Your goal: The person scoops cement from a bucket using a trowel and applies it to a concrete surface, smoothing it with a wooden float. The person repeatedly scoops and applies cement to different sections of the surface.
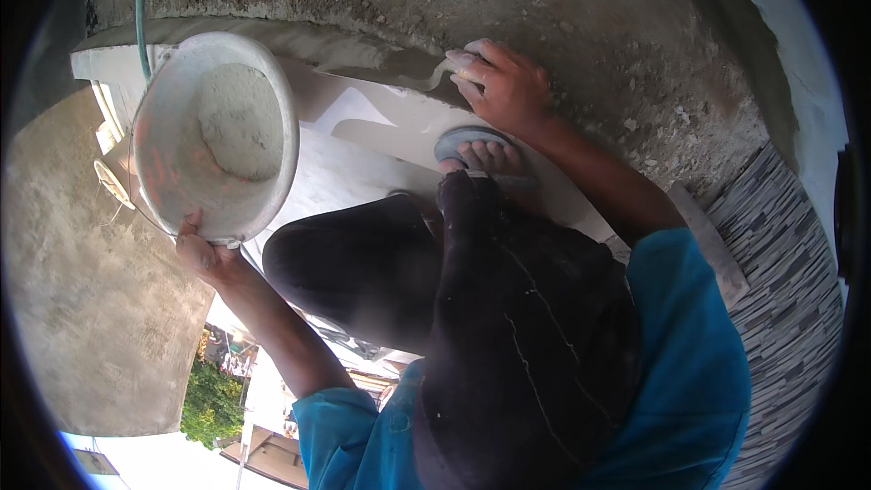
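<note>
A pale plastic bucket (283, 118) with a wire handle is tilted at the left, with a grey mortar mix (240, 122) inside. My left hand (204, 249) grips its near rim, one finger over the inner wall. My right hand (504, 82) is at the edge of a pale ledge (417, 118), where wet grey mortar (386, 63) lies along the top. Its fingers are bent and closed, their tips smeared with mortar. Whatever may be between them cannot be made out.
My foot in a dark sandal (472, 141) rests on the ledge below my right hand. A green hose (139, 9) hangs beside the bucket. Rough, debris-strewn ground (626, 45) lies beyond, and a grey stone-patterned surface (780, 272) is at the right.
</note>
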`<action>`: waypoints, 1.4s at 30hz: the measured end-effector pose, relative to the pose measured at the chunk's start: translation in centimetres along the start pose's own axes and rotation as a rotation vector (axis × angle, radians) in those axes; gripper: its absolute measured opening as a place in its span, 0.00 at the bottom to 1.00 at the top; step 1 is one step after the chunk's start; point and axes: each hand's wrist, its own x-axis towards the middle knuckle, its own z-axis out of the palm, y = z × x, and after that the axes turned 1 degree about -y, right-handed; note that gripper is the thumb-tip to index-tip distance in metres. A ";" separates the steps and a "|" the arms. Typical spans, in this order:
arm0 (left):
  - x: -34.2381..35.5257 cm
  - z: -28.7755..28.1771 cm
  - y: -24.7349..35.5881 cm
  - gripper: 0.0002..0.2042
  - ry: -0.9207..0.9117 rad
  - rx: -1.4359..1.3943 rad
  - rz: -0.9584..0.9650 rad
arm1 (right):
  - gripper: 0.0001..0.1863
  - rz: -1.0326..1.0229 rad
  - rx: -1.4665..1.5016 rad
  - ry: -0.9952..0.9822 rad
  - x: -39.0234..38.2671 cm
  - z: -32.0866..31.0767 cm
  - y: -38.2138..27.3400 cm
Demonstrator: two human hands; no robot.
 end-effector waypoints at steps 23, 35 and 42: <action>0.5 0.2 0.8 0.32 -0.100 0.107 -0.022 | 0.19 0.100 -0.191 -0.113 -2.8 -0.1 5.9; 0.9 0.7 1.1 0.32 -0.090 0.101 0.017 | 0.17 -0.003 -0.226 -0.042 -3.1 -1.6 2.6; 1.3 0.3 1.3 0.32 -0.120 0.075 0.018 | 0.16 -0.056 -0.227 0.022 -3.3 -2.2 1.1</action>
